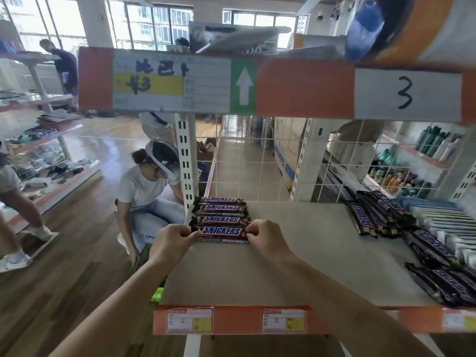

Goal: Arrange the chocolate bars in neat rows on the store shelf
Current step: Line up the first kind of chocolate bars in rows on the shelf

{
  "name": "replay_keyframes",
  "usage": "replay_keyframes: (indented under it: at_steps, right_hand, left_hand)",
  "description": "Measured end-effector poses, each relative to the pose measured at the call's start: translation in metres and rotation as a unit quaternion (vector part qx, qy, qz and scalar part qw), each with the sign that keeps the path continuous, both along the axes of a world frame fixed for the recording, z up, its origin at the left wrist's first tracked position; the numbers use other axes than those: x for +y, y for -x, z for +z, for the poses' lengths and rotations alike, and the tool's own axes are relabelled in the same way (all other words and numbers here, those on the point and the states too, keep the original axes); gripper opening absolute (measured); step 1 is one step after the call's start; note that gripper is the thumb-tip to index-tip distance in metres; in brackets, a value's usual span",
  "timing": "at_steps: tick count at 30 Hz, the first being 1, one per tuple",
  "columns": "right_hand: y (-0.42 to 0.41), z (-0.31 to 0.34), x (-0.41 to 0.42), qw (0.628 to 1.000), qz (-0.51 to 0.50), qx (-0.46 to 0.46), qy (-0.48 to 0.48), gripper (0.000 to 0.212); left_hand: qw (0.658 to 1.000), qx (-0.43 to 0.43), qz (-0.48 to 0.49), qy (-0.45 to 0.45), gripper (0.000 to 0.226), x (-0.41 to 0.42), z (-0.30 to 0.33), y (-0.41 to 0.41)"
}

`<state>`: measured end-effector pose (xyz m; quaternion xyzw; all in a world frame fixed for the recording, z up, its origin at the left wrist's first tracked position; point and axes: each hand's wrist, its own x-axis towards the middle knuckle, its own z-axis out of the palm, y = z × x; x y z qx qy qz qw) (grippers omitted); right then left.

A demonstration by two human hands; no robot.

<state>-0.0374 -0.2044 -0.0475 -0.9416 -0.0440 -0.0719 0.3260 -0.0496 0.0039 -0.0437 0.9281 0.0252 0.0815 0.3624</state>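
Note:
A column of several Snickers bars (pixel 220 211) lies at the back left of the beige shelf (pixel 296 266), each bar crosswise. The nearest bar (pixel 222 232) is held at both ends: my left hand (pixel 173 242) pinches its left end and my right hand (pixel 265 238) pinches its right end. It sits on or just above another bar whose edge shows beneath. Loose Snickers bars (pixel 373 215) lie in an untidy pile at the right, with more bars (pixel 443 279) nearer the front right.
Grey boxed goods (pixel 448 222) line the shelf's right edge. An upper shelf with an orange label strip (pixel 257 86) hangs overhead, and a wire grid (pixel 257 155) backs the shelf. A person (pixel 146 186) crouches on the floor to the left, beside the shelf upright (pixel 186 161).

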Motion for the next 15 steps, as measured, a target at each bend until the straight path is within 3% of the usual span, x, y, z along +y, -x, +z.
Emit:
replay_keyframes:
  at_steps: [4, 8, 12, 15]
  right_hand:
    - [-0.001, -0.001, -0.003, 1.0, 0.015, -0.005, 0.011, 0.018]
    - [0.0, 0.002, -0.01, 0.999, -0.009, -0.037, 0.036, 0.017]
    - [0.005, 0.006, -0.027, 0.991, -0.046, -0.098, 0.074, 0.033]
    - [0.008, 0.01, -0.049, 0.984, -0.053, -0.087, 0.146, 0.043]
  left_hand:
    - [0.998, -0.018, 0.015, -0.065, 0.037, 0.003, 0.001, -0.003]
    - [0.981, -0.114, 0.067, -0.143, 0.036, -0.004, 0.005, -0.003]
    - [0.972, -0.187, -0.046, -0.132, 0.019, -0.028, 0.005, -0.013]
    - [0.955, -0.201, -0.13, -0.174, 0.031, -0.06, 0.006, -0.025]
